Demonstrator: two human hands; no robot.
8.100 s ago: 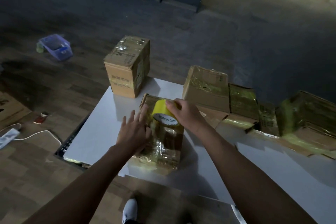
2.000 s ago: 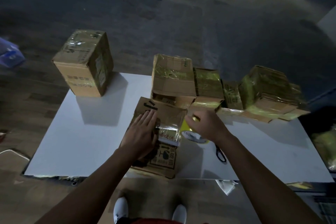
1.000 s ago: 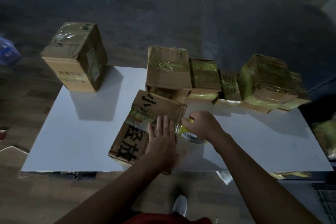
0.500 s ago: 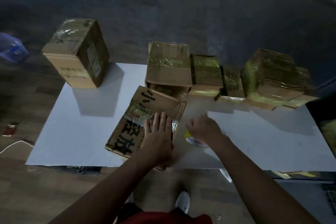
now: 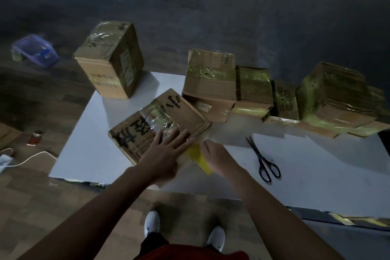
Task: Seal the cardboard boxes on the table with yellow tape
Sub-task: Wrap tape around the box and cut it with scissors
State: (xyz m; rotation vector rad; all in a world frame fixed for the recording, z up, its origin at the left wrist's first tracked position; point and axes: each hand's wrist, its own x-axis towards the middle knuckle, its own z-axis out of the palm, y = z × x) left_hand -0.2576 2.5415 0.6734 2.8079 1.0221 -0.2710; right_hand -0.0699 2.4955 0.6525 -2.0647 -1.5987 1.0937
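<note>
Printed cardboard box [image 5: 160, 120] lies skewed on the table [image 5: 88, 154], yellow tape strip [image 5: 199, 159] at its near right edge; taped boxes [image 5: 253, 86] line the far edge.

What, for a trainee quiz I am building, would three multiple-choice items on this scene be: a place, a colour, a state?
1. Where do the scissors lie? A: floor. B: table, right of the right hand. C: atop a box.
2. The tape at the right hand is? A: yellow. B: red. C: blue.
3. The left hand? A: grips scissors. B: hangs idle. C: presses flat on the lettered box.
B: they lie on white tabletop. A: yellow shows beside that hand. C: it lies spread on the cardboard.
</note>
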